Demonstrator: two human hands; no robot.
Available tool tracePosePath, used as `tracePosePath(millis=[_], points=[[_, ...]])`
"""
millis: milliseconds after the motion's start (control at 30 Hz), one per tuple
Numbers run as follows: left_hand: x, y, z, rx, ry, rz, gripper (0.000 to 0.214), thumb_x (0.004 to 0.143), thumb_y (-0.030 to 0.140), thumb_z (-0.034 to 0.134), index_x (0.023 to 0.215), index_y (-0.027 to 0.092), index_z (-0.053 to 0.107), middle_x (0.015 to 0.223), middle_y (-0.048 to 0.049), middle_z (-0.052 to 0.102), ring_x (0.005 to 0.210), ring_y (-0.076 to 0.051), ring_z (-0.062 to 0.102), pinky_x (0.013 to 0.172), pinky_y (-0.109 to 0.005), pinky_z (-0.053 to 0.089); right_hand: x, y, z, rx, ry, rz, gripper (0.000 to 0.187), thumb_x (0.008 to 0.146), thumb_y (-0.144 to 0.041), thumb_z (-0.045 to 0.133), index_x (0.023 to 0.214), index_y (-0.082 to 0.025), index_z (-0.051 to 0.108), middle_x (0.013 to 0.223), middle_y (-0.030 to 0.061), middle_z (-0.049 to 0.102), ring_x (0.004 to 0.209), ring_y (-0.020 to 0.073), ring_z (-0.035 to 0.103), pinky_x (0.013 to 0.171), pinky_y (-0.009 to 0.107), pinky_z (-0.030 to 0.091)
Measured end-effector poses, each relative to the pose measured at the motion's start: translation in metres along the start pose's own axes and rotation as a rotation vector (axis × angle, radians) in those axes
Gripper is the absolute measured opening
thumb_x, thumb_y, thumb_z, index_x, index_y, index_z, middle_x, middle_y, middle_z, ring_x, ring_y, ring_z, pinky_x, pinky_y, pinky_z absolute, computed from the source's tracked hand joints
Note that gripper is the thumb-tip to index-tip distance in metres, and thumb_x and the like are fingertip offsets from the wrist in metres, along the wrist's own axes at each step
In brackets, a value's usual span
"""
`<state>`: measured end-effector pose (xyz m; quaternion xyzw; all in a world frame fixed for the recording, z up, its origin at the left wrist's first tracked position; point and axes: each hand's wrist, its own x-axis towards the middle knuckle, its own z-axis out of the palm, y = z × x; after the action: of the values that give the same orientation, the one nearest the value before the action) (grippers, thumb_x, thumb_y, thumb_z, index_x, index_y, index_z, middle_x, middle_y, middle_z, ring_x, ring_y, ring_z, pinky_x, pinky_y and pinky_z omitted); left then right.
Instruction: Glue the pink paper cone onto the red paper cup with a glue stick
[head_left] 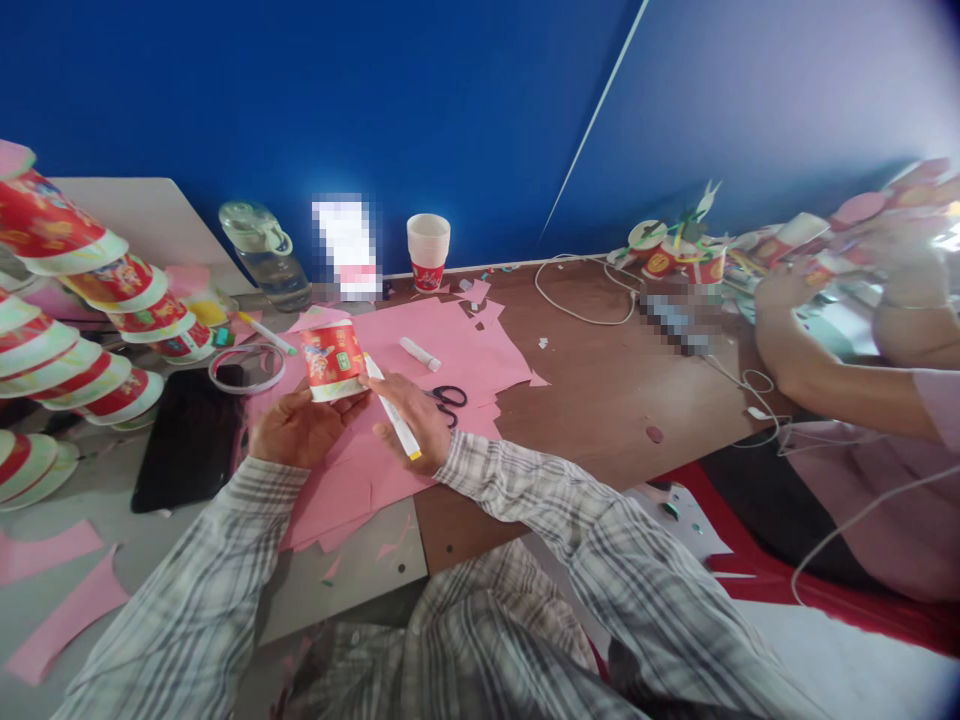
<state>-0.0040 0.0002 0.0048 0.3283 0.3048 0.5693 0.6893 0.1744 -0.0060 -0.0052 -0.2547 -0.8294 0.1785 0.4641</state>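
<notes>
In my left hand (292, 432) rests a red-and-white printed paper cup (330, 358), turned upside down with its pink-covered base up. My right hand (420, 420) is closed around a white marker (395, 420) with a yellow end. The marker's upper end is at the cup's right side; whether it touches cannot be made out. Pink paper sheets (450, 345) lie under both hands. On them, past my right hand, are a white glue stick or tube (420, 354) and black-handled scissors (450, 396), partly hidden by that hand.
Stacked paper cups (112, 290) lean at the left beside a black phone (187, 435) and a tape roll (247, 368). A water bottle (266, 255) and white-and-red cups (428, 250) stand along the blue wall. At right, a co-worker's arm (840, 370) reaches over the table near a cable (585, 320).
</notes>
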Motion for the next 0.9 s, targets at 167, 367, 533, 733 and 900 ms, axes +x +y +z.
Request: tracePosePath(millis=[167, 367, 533, 733, 900], points=[[0.0, -0.002, 0.0, -0.043, 0.057, 0.0, 0.04, 0.072, 0.032, 0.041, 0.11, 0.023, 0.05, 0.11, -0.0073, 0.057, 0.102, -0.025, 0.05, 0.086, -0.052, 0.037, 0.001, -0.001, -0.001, -0.091, -0.007, -0.11, 0.049, 0.086, -0.027, 0.046, 0.131, -0.015, 0.031, 0.13, 0.015, 0.054, 0.131, 0.0239, 0.048, 0.113, 0.045, 0.041], [-0.001, 0.0, 0.01, -0.178, 0.187, -0.083, 0.042, 0.077, 0.026, 0.035, 0.113, 0.009, 0.047, 0.104, -0.0138, 0.059, 0.102, -0.024, 0.05, 0.088, -0.046, 0.038, 0.0, -0.003, 0.0, -0.226, -0.042, -0.19, 0.041, 0.089, -0.032, 0.042, 0.125, -0.013, 0.041, 0.129, 0.0118, 0.054, 0.135, 0.0231, 0.042, 0.114, 0.043, 0.037], [0.0, -0.001, 0.013, -0.276, 0.134, -0.101, 0.043, 0.079, 0.022, 0.032, 0.117, 0.006, 0.042, 0.107, -0.0154, 0.057, 0.104, -0.023, 0.048, 0.09, -0.044, 0.036, 0.0, -0.001, 0.004, -0.289, -0.054, -0.232, 0.041, 0.087, -0.033, 0.046, 0.123, -0.014, 0.044, 0.13, 0.0111, 0.053, 0.136, 0.0237, 0.041, 0.115, 0.042, 0.034], [-0.001, -0.006, 0.001, -0.229, 0.015, -0.1, 0.051, 0.077, 0.046, 0.037, 0.113, 0.011, 0.048, 0.105, -0.0137, 0.058, 0.106, -0.026, 0.047, 0.089, -0.045, 0.037, 0.003, -0.002, 0.005, -0.306, -0.082, -0.271, 0.04, 0.087, -0.032, 0.048, 0.123, -0.015, 0.045, 0.129, 0.0114, 0.055, 0.134, 0.0243, 0.044, 0.113, 0.043, 0.037], [-0.006, -0.011, -0.006, -0.078, -0.001, -0.084, 0.045, 0.068, 0.039, 0.056, 0.103, 0.011, 0.054, 0.1, -0.0143, 0.06, 0.103, -0.027, 0.049, 0.085, -0.043, 0.04, 0.007, -0.004, 0.004, -0.269, -0.092, -0.287, 0.04, 0.086, -0.031, 0.049, 0.122, -0.014, 0.044, 0.128, 0.0115, 0.055, 0.134, 0.0251, 0.044, 0.112, 0.043, 0.039]])
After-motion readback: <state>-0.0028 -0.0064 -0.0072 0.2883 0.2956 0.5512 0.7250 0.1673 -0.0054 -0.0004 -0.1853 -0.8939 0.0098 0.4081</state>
